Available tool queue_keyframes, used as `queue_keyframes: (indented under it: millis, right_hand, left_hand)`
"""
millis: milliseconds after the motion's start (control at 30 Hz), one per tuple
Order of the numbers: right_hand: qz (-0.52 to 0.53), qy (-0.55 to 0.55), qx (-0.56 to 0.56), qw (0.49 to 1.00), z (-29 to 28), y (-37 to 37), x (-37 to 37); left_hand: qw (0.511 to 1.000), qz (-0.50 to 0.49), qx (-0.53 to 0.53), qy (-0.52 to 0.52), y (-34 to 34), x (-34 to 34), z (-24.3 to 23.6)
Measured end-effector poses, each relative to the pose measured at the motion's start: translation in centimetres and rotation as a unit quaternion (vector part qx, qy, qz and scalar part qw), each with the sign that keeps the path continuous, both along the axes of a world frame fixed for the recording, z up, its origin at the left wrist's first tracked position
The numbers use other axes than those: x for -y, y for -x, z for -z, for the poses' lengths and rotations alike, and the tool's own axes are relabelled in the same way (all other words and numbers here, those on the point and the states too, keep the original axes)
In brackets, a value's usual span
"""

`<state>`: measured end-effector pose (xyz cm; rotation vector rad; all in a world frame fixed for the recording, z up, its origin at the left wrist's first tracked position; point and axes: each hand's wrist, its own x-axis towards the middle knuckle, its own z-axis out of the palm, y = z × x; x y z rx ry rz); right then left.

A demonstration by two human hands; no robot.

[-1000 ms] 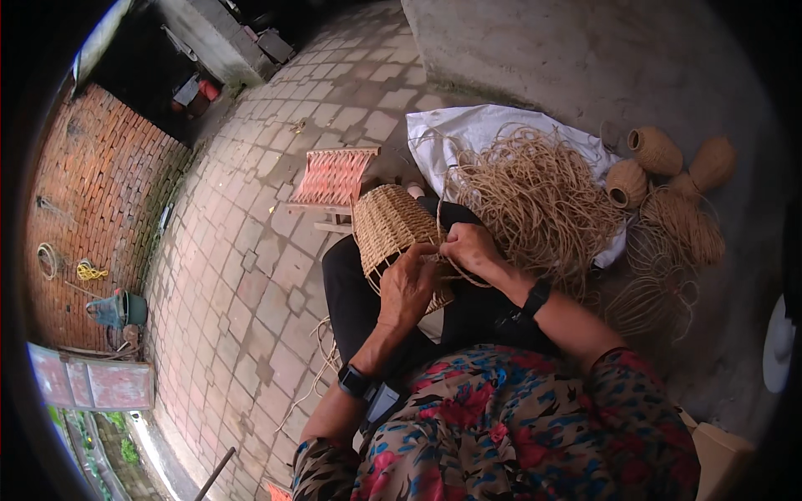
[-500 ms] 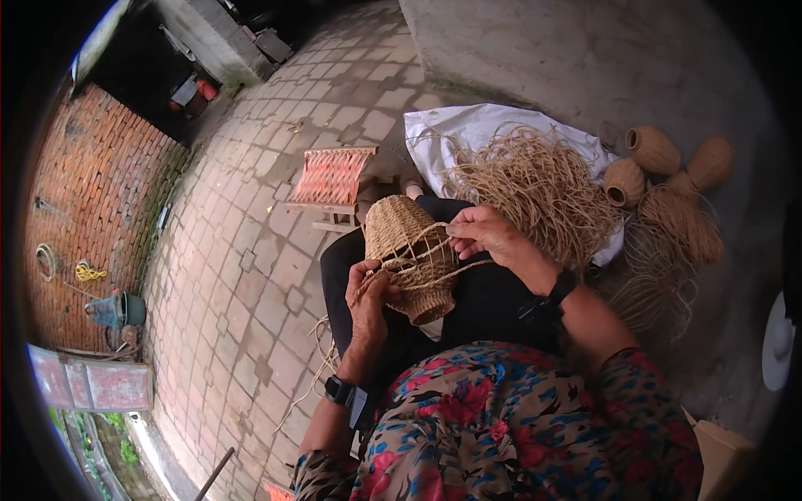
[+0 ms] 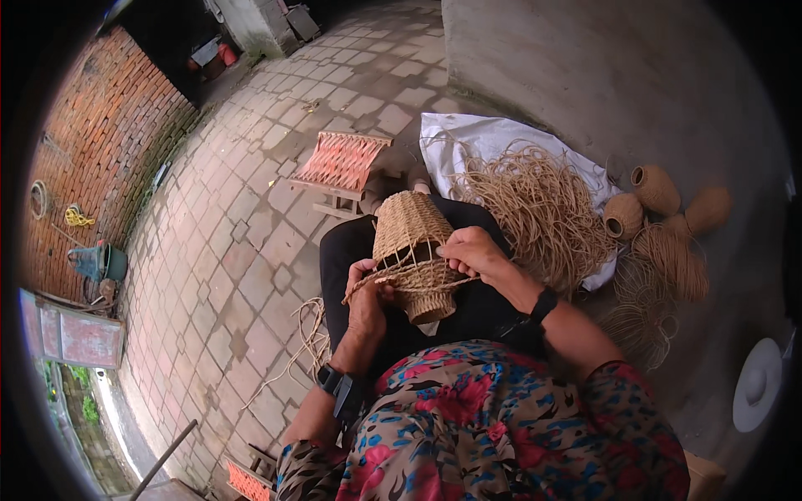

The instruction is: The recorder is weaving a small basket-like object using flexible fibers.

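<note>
A tan woven basket (image 3: 413,221) lies across my lap, its narrow neck toward me. Around its middle runs an open band where bare upright stakes show between two woven parts. My left hand (image 3: 365,305) is closed on the basket's left side, where a twisted straw cord (image 3: 388,275) crosses. At the right edge of the open band, my right hand (image 3: 476,253) is pinched, fingertips against the stakes. What exactly lies between those fingertips is hidden.
A heap of loose straw cord (image 3: 539,200) rests on a white sheet (image 3: 447,138) ahead to the right. Beyond it stand several finished woven baskets (image 3: 656,190) and a cord bundle (image 3: 681,259). A low stool (image 3: 342,163) with a red woven seat is ahead left.
My right hand has come down from a raised cord to the basket's open band. The cord strands now lie lower, close to the neck. My left hand keeps its place on the basket.
</note>
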<state>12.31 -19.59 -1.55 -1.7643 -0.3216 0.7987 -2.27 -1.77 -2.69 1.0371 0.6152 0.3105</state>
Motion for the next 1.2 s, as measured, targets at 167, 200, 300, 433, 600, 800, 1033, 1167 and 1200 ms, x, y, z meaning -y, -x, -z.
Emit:
queue_keyframes:
  millis: [167, 200, 300, 433, 600, 800, 1033, 1167, 1200]
  right_hand:
    - [0.083, -0.088, -0.109, 0.987, 1.3, -0.4, 4.1]
    - [0.127, -0.059, -0.059, 0.988, 1.9, -0.7, 5.5]
    - [0.252, -0.003, 0.021, 0.967, 5.6, -2.8, 10.1]
    - [0.301, 0.061, -0.001, 0.952, 8.4, -3.5, 14.2]
    - [0.186, 0.044, -0.150, 0.970, 8.4, -1.8, 16.6]
    - [0.120, 0.002, -0.186, 0.975, 5.8, -1.9, 19.6]
    - [0.184, -0.074, -0.167, 0.966, 6.7, -2.1, 18.3]
    - [0.223, -0.060, -0.155, 0.960, 7.7, -2.0, 17.9]
    - [0.235, -0.066, -0.148, 0.958, 8.0, -2.0, 17.8]
  left_hand:
    - [0.999, -0.004, -0.021, -0.026, 0.3, -0.6, -0.7]
    - [1.000, -0.001, -0.020, -0.024, 0.3, -0.8, -0.5]
    - [0.999, -0.002, -0.019, -0.029, 0.1, -0.5, -0.9]
    - [0.999, -0.004, -0.019, -0.039, 0.1, -0.5, -0.7]
    - [0.830, 0.053, -0.067, -0.551, 0.5, -0.3, -2.4]
    - [0.679, 0.139, 0.060, -0.718, -1.9, 1.6, -6.5]
    - [0.679, 0.198, 0.070, -0.703, -2.7, 1.0, -6.3]
    - [0.652, 0.253, 0.023, -0.715, -2.5, 0.3, -6.5]
    - [0.650, 0.256, 0.024, -0.715, -2.5, 0.4, -6.5]
